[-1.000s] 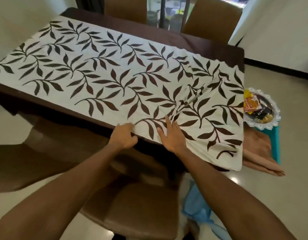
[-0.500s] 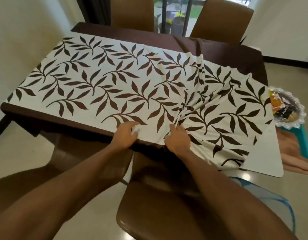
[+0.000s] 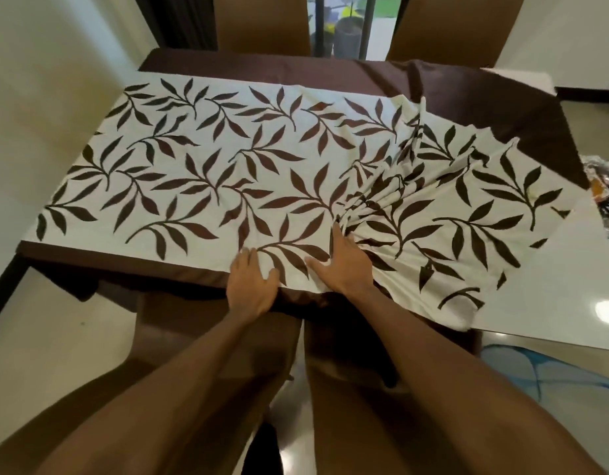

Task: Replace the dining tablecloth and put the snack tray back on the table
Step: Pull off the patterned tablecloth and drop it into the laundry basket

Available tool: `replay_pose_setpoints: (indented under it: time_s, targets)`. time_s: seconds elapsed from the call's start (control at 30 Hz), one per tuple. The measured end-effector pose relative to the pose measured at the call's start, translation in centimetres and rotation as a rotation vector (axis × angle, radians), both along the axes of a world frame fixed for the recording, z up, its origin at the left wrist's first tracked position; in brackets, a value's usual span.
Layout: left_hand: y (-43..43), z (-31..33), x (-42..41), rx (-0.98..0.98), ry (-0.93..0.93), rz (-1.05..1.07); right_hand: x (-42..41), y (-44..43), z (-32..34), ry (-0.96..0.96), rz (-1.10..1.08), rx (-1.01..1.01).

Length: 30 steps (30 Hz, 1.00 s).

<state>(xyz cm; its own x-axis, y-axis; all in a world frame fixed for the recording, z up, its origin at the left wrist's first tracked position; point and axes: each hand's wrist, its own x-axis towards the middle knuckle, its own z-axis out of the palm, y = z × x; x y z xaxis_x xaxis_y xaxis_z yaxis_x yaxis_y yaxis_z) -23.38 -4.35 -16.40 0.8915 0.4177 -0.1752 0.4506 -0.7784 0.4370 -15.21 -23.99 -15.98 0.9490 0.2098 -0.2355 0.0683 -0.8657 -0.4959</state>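
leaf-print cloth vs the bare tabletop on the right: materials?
Leaf-print cloth: thin matte woven fabric, probably cotton or a blend; it bunches into soft pleats by the right hand. Bare tabletop: hard glossy white surface, perhaps glass or laminate; it mirrors a ceiling light.

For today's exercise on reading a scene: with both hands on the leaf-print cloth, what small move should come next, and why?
Probably slide the right hand rightward to smooth the leaf-print cloth: folds fan out from it, while the left hand pins the flat part at the near edge.
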Motion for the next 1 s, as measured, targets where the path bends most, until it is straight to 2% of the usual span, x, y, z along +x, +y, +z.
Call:
replay_pose_setpoints:
  time_s: [0.13, 0.27, 0.37, 0.47, 0.57, 0.67, 0.77, 1.0]
  targets:
    - [2.3, 0.1, -0.9, -0.116, -0.072, -0.156, 0.4, 8.7, 0.5, 0.022, 0.003, 0.046]
    - [6.1, 1.1, -0.4, -0.368, -0.064, -0.326, 0.5, 14.6, 0.4, 0.034, -0.111, 0.12]
    - [10.0, 1.5, -0.4, -0.514, -0.088, -0.288, 0.5, 16.8, -0.1, 0.013, -0.155, 0.065]
    - [15.0, 1.5, -0.7, -0.435, -0.15, -0.197, 0.7, 16.9, -0.6, -0.018, -0.176, 0.03]
    - [21.9, 1.4, -0.3, -0.168, -0.213, -0.117, 0.8, 16.6, -0.6, -0.037, -0.173, 0.009]
    - [28.7, 0.8, 0.6, 0.093, -0.064, 0.045, 1.0, 16.6, -0.5, -0.068, -0.176, -0.029]
    - [31.6, 0.0, 0.6, 0.162, 0.007, 0.133, 0.8, 16.5, -0.5, -0.125, -0.155, -0.031]
    - [26.5, 0.1, 1.5, 0.125, -0.133, 0.205, 1.1, 15.4, -0.6, -0.14, -0.11, -0.055]
